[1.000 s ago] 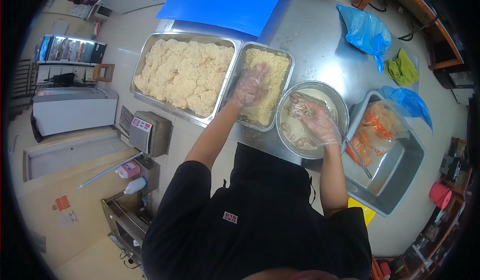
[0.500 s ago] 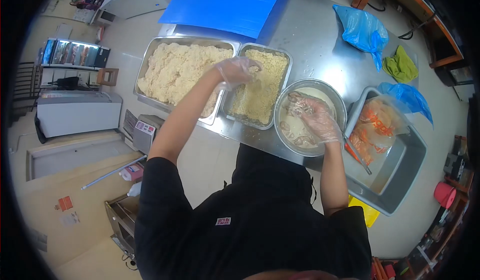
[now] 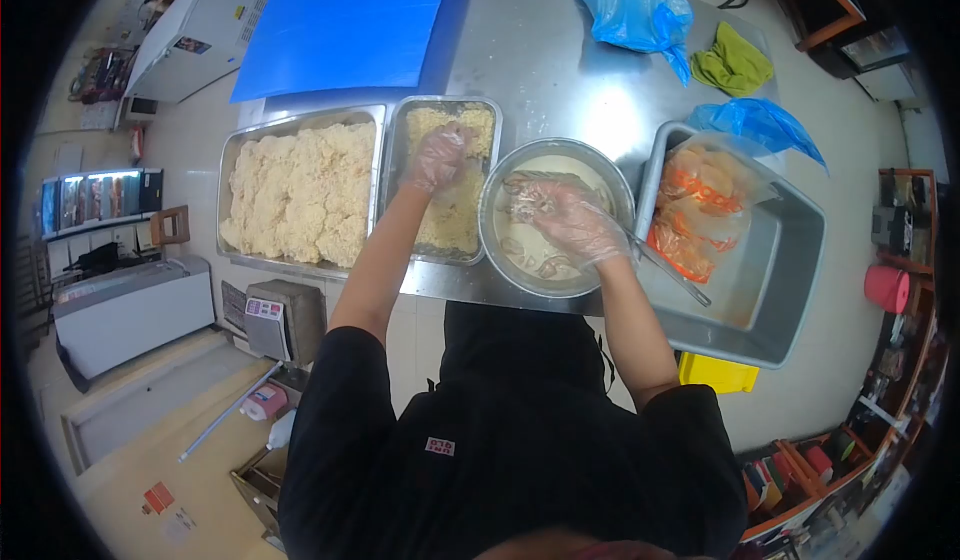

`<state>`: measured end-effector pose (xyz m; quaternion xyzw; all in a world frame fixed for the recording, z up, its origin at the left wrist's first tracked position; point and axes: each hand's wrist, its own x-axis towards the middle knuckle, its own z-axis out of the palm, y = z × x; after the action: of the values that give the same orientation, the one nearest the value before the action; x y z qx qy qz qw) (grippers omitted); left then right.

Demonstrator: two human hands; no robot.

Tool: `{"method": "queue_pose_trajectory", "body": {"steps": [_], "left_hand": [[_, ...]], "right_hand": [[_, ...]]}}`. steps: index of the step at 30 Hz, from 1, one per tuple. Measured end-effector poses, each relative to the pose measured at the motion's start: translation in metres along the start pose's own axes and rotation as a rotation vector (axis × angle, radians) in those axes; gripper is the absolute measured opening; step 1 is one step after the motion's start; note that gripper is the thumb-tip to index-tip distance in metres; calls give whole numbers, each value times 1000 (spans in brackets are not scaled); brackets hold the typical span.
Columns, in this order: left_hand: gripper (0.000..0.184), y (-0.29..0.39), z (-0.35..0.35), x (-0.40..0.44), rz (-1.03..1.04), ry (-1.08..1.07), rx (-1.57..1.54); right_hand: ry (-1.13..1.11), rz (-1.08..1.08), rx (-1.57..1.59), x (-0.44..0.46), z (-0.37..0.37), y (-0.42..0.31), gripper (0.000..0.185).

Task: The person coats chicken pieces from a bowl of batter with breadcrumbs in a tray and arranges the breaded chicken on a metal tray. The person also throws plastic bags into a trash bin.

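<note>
My left hand, in a clear plastic glove, is down in a metal tray of yellowish breadcrumbs. Its fingers are curled; what they hold, if anything, is hidden. A round metal bowl of pale, creamy batter stands to the right of that tray. Inside the bowl, my gloved right hand has its fingers closed on a batter-coated strip of meat. More coated pieces lie partly sunk in the batter.
Left of the crumb tray is a larger metal tray heaped with crumb-coated pieces. A grey tub at right holds orange-marked plastic bags, with metal tongs across its near side. A blue board, blue bags and green cloth lie behind.
My left hand has gone from above the crumb tray's left side down into its crumbs. My right hand stays in the bowl, its fingers now over a strip. The whole view has shifted.
</note>
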<state>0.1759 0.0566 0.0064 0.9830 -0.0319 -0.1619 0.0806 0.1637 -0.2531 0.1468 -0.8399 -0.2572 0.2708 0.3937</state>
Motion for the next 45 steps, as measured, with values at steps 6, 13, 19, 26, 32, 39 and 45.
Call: {"method": "queue_pose_trajectory", "body": {"steps": [6,13,19,26,32,39,45], "left_hand": [[51,-46,-8,-41,179,118,-627],[57,5,-75,-115,-216,69,-693],[67,48,-15,-80,-266,514,-251],[73,17,18,-56,-235,517,-181],[74,-14,-20,-69,-433,15,-236],[70,-11,-1,-89,-395,289,-201],[70,31,-114,-158,-368,163,-416]], "right_hand": [[28,-37,77,7,18,22,45],[15,-13,1,7,10,11,41],[-12,4,36,10,8,8,40],[2,6,31,7,8,11,40],[7,-59,-6,11,11,18,39],[-10,-96,4,10,17,20,41],[-1,-86,-20,9,15,19,42]]}}
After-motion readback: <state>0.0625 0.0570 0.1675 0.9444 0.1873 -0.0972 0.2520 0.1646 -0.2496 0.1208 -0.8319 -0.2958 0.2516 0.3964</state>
